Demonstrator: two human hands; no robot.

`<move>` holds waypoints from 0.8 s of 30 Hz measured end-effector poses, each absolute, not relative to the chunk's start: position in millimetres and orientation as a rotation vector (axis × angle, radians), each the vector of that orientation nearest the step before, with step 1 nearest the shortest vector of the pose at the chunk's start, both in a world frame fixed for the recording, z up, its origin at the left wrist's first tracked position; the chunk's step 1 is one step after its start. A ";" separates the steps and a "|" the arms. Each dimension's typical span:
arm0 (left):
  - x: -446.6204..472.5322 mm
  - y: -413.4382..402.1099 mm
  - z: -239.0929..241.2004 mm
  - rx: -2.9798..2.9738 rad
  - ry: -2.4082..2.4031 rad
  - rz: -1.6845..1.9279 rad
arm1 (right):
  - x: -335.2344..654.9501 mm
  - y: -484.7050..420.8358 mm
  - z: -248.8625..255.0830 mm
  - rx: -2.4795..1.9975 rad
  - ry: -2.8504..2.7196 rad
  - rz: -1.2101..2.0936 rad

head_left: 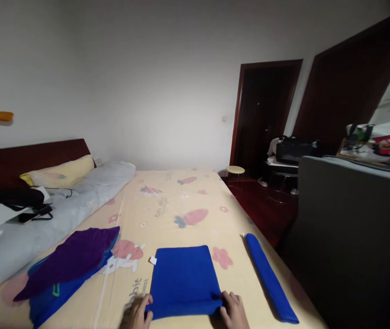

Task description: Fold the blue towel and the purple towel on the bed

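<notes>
A folded blue towel lies flat on the bed near its front edge, with a small white tag at its far left corner. Its near edge is curled into a roll. My left hand grips the left end of that roll, fingers curled on the cloth. My right hand grips the right end the same way. A second blue towel, rolled into a long tube, lies to the right near the bed's edge.
The bed sheet is pale yellow with carrot prints. A purple cloth over a blue one lies at left. Pillows, a grey quilt and a phone sit by the headboard. A grey panel stands at right, a stool by the doors.
</notes>
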State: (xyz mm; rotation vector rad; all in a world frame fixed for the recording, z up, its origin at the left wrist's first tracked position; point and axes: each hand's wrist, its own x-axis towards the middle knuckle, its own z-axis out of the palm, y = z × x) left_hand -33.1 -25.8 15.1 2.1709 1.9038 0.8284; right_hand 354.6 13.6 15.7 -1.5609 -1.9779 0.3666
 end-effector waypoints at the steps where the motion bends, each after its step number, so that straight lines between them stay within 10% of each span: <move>1: -32.4 -22.6 10.8 2.102 1.956 0.840 | 353.3 15.9 13.7 -1.582 -1.940 0.379; 16: 88.1 -16.8 -20.1 2.501 1.930 0.508 | 255.5 -2.6 0.6 -1.364 -2.208 0.218; 24: -8.8 -30.0 -18.6 2.548 2.058 0.436 | 338.7 3.7 -10.5 -1.476 -2.245 0.193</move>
